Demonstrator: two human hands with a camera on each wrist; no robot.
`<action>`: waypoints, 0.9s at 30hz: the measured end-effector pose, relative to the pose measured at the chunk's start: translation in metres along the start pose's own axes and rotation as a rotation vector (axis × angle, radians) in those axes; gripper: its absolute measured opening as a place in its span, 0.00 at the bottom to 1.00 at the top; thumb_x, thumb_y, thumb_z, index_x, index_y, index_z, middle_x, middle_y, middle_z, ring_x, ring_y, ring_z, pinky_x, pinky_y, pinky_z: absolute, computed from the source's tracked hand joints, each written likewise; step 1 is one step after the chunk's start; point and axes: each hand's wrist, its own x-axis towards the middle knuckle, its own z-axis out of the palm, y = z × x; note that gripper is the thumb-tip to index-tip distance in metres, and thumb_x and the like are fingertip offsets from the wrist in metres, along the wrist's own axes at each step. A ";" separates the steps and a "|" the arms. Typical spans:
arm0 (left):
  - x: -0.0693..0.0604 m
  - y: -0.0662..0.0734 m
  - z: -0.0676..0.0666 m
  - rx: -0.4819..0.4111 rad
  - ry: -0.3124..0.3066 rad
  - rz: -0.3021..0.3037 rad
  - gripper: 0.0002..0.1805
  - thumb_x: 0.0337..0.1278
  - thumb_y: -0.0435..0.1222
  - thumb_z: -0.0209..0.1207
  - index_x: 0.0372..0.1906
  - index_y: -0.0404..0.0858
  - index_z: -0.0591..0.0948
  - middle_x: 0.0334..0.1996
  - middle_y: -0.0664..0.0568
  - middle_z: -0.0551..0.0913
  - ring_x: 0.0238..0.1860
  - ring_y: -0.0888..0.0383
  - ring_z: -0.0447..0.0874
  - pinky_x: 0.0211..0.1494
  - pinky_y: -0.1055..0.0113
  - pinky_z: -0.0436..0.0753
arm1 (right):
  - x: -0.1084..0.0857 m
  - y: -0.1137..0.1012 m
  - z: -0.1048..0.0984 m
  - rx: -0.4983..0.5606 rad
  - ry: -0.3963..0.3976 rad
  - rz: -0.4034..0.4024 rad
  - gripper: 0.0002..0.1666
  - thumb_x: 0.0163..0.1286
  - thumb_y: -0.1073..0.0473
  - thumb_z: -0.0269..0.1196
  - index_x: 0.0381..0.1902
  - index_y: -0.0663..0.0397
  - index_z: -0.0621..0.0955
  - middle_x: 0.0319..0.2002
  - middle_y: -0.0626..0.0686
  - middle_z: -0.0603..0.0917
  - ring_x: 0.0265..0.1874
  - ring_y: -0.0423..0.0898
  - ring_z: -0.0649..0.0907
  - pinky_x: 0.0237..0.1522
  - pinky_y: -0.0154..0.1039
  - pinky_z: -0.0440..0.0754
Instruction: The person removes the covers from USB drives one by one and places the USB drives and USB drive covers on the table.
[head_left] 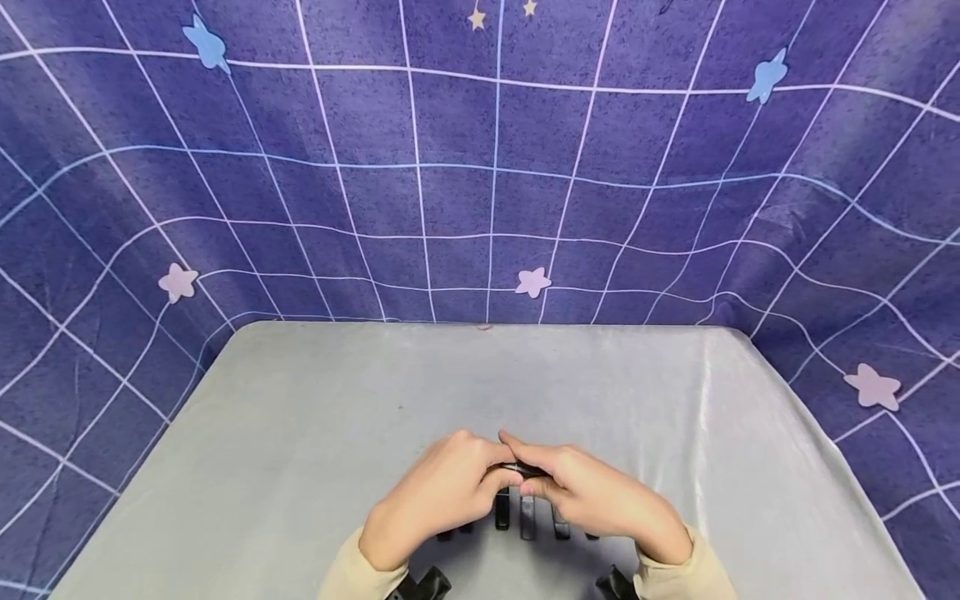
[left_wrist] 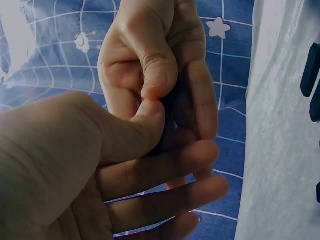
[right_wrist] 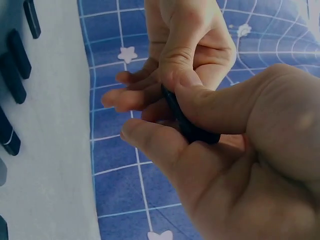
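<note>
Through my feed, the left hand (head_left: 442, 483) and right hand (head_left: 596, 487) both pinched a black piece (right_wrist: 192, 125) over the table's (head_left: 337, 392) near middle, its left, right and far edges well apart; other pieces (head_left: 528, 518) lay just nearer, the curtain (head_left: 457, 200) beyond.

The left hand (head_left: 442, 485) and the right hand (head_left: 592, 490) meet above the table (head_left: 330, 400), with one bar (right_wrist: 192, 128) between them. Under the hands, other bars (head_left: 528, 518) lie on the table in a row, from below the left hand across to below the right. Past the hands, behind the table, is a curtain (head_left: 457, 200), which goes round both sides too.
</note>
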 end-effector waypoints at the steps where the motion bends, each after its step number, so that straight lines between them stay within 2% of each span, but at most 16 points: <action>1: -0.001 0.000 -0.001 -0.003 0.000 0.001 0.07 0.67 0.43 0.65 0.33 0.47 0.87 0.16 0.67 0.69 0.18 0.73 0.59 0.23 0.77 0.68 | 0.000 -0.001 0.000 0.006 -0.007 -0.006 0.33 0.81 0.60 0.54 0.76 0.70 0.62 0.67 0.61 0.78 0.49 0.33 0.81 0.53 0.31 0.82; 5: -0.002 -0.002 -0.002 -0.019 -0.005 0.019 0.12 0.69 0.46 0.63 0.28 0.49 0.83 0.15 0.68 0.63 0.18 0.74 0.58 0.21 0.78 0.64 | -0.001 -0.005 -0.002 0.006 -0.012 -0.015 0.30 0.81 0.61 0.54 0.75 0.69 0.66 0.67 0.61 0.78 0.44 0.33 0.80 0.49 0.29 0.81; 8: -0.002 -0.003 -0.004 -0.052 -0.003 0.044 0.11 0.70 0.46 0.62 0.31 0.50 0.86 0.18 0.69 0.72 0.19 0.75 0.61 0.24 0.79 0.67 | -0.002 -0.005 -0.004 -0.005 -0.004 -0.038 0.29 0.82 0.58 0.53 0.74 0.67 0.68 0.68 0.60 0.78 0.46 0.34 0.80 0.51 0.30 0.81; 12: -0.003 -0.005 -0.008 -0.067 0.001 0.075 0.09 0.70 0.46 0.62 0.40 0.49 0.91 0.26 0.67 0.85 0.24 0.76 0.69 0.32 0.80 0.75 | -0.003 -0.005 -0.005 -0.004 -0.003 -0.065 0.28 0.83 0.56 0.52 0.75 0.63 0.69 0.69 0.57 0.77 0.48 0.34 0.79 0.56 0.32 0.81; 14: -0.004 -0.005 -0.009 -0.064 -0.002 0.083 0.10 0.70 0.46 0.62 0.41 0.49 0.91 0.28 0.66 0.86 0.24 0.76 0.70 0.33 0.80 0.76 | -0.003 -0.004 -0.005 -0.001 -0.006 -0.072 0.28 0.82 0.56 0.53 0.75 0.61 0.69 0.69 0.55 0.78 0.47 0.34 0.80 0.57 0.33 0.82; 18: -0.004 -0.004 -0.009 -0.036 -0.010 0.093 0.10 0.69 0.47 0.63 0.40 0.50 0.91 0.24 0.67 0.82 0.23 0.75 0.67 0.30 0.80 0.73 | -0.005 -0.004 -0.005 0.003 -0.013 -0.082 0.27 0.82 0.58 0.53 0.75 0.59 0.70 0.69 0.53 0.78 0.51 0.33 0.80 0.61 0.36 0.82; 20: -0.004 -0.003 -0.009 -0.016 -0.011 0.094 0.09 0.68 0.47 0.64 0.39 0.51 0.91 0.22 0.68 0.81 0.22 0.75 0.66 0.28 0.80 0.71 | -0.005 -0.004 -0.005 -0.004 -0.017 -0.092 0.27 0.83 0.59 0.52 0.75 0.58 0.70 0.69 0.52 0.78 0.52 0.33 0.80 0.61 0.36 0.81; 25: -0.005 0.000 -0.011 0.002 -0.031 0.081 0.08 0.68 0.47 0.64 0.41 0.53 0.92 0.32 0.70 0.88 0.25 0.76 0.72 0.30 0.79 0.75 | -0.006 -0.006 -0.007 -0.007 -0.047 -0.092 0.26 0.83 0.60 0.52 0.75 0.56 0.70 0.68 0.51 0.79 0.45 0.32 0.79 0.53 0.30 0.81; 26: -0.005 0.000 -0.013 -0.008 -0.044 0.063 0.09 0.69 0.47 0.63 0.39 0.51 0.92 0.31 0.68 0.89 0.24 0.76 0.72 0.29 0.78 0.76 | -0.007 -0.007 -0.009 -0.008 -0.054 -0.078 0.26 0.82 0.61 0.52 0.75 0.58 0.70 0.68 0.53 0.79 0.41 0.32 0.79 0.51 0.30 0.82; 27: -0.007 0.000 -0.016 -0.012 -0.047 0.029 0.10 0.69 0.47 0.63 0.40 0.50 0.92 0.30 0.67 0.89 0.24 0.76 0.74 0.30 0.77 0.77 | -0.009 -0.007 -0.011 -0.016 -0.056 -0.053 0.26 0.81 0.64 0.53 0.74 0.59 0.70 0.68 0.55 0.78 0.42 0.32 0.81 0.51 0.30 0.82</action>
